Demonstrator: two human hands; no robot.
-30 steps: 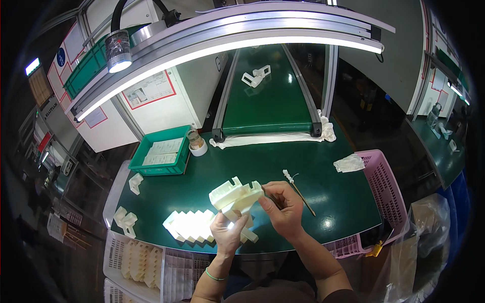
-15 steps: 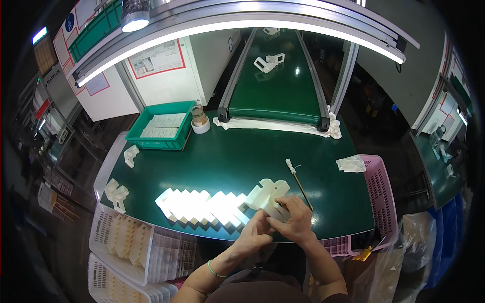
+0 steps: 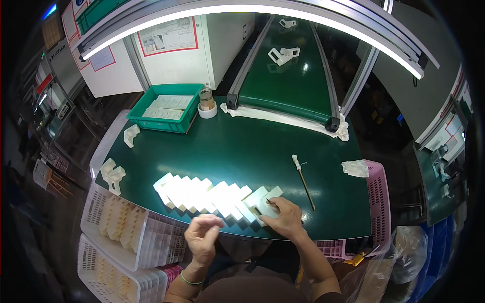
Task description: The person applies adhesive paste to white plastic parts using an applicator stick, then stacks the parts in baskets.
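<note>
Though bare, right hand [image 3: 286, 217] on part [image 3: 261, 203]

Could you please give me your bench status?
Right hand gripping white part at right end of row. Left hand apart, seemingly empty. Stick off right, clear of hands.

The right hand [image 3: 286, 218] holds a white part [image 3: 259, 198] ending a row [image 3: 197, 193] on the surface [image 3: 227, 154]; the left hand [image 3: 203, 237] hovers nearby, fingers loosely curled.
</note>
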